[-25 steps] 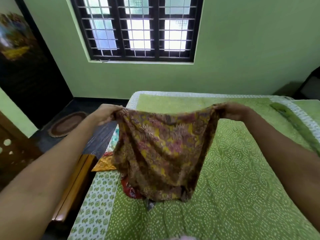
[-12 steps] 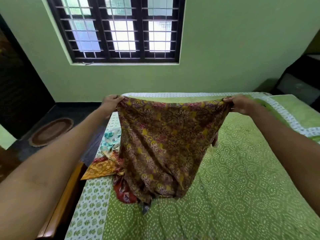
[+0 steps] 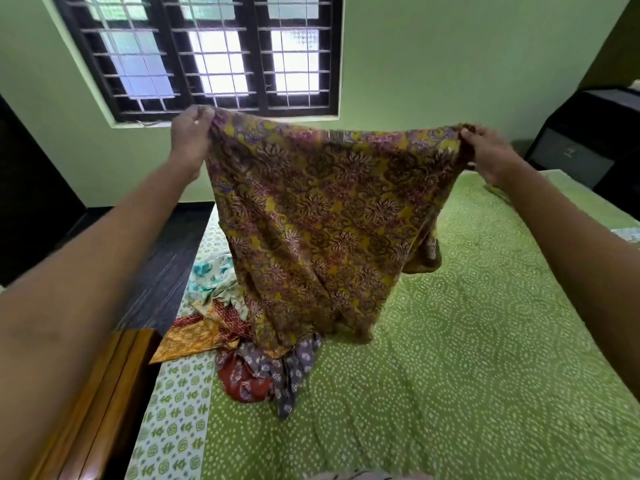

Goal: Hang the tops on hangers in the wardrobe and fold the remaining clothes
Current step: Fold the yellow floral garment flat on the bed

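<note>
Head view gives me the bed point(image 3: 485, 375) first, filling the lower right under a green bedspread dotted in white rings, with a paler leaf-printed border along its left edge. Behind it stands the green wall point(image 3: 450, 64) with a dark barred window point(image 3: 207, 53) in it. A wooden bed frame point(image 3: 93, 410) runs down the lower left, and dark flooring point(image 3: 162, 271) lies between it and the wall.

Next in size is the mustard floral garment point(image 3: 322, 230), patterned in maroon and purple. I see it held up spread wide above the bed, its top edge stretched between both hands, its body hanging down so the lower hem reaches the pile of clothes point(image 3: 242, 341) on the bed's left side. I cannot tell whether the hem rests on the pile or only hangs in front of it.

That pile holds an orange and red printed piece, a white and teal one, a rust-red one and a grey flowered one, all crumpled together.

My left hand point(image 3: 190, 140) is raised in front of the window sill, fingers curled and pinching the garment's top left corner. My right hand point(image 3: 488, 150) pinches the top right corner, thumb on top, at about the same height.
</note>
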Demonstrator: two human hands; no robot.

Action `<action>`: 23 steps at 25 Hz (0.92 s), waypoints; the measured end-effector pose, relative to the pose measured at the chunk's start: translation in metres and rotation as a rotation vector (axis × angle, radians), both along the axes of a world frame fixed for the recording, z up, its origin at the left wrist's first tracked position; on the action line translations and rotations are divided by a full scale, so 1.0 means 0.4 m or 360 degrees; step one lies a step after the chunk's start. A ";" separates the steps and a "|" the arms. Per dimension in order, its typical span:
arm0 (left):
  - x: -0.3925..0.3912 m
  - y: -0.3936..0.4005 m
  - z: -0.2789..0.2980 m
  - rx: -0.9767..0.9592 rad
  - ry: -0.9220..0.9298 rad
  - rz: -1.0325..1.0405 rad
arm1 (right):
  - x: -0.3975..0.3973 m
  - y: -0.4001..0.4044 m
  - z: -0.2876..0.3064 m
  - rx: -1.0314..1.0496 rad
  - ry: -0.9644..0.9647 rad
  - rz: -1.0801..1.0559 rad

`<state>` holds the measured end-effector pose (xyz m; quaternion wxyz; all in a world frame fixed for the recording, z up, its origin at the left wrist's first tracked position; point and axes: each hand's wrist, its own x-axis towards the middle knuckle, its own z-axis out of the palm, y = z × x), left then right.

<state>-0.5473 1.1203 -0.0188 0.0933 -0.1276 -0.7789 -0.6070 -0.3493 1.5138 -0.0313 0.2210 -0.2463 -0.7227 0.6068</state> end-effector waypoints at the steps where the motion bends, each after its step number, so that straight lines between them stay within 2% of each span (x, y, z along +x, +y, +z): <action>1: -0.003 -0.010 -0.023 -0.0081 -0.0084 -0.0001 | 0.000 0.000 -0.020 -0.0001 -0.0163 0.0051; 4: -0.011 -0.064 -0.164 -0.0475 -0.0420 -0.0002 | 0.016 -0.018 -0.130 -0.0052 -0.0721 0.0202; 8: 0.087 -0.166 -0.437 -0.0780 -0.1047 0.0010 | 0.107 -0.075 -0.403 -0.0157 -0.1261 0.0195; 11: 0.237 -0.229 -0.612 -0.0807 -0.1474 -0.0006 | 0.207 -0.135 -0.614 -0.0166 -0.1710 0.0198; 13: 0.323 -0.250 -0.683 -0.0759 -0.1675 0.0025 | 0.254 -0.168 -0.696 -0.0406 -0.1790 0.0137; 16: 0.343 -0.263 -0.724 -0.0494 -0.1728 0.0101 | 0.261 -0.197 -0.727 -0.0794 -0.1563 0.0064; 18: 0.305 -0.262 -0.712 -0.0338 -0.1550 0.0137 | 0.216 -0.194 -0.692 -0.0914 -0.1232 0.0022; 23: 0.159 -0.170 -0.528 -0.0083 -0.1000 0.0167 | 0.003 -0.154 -0.496 -0.0804 -0.0527 -0.0028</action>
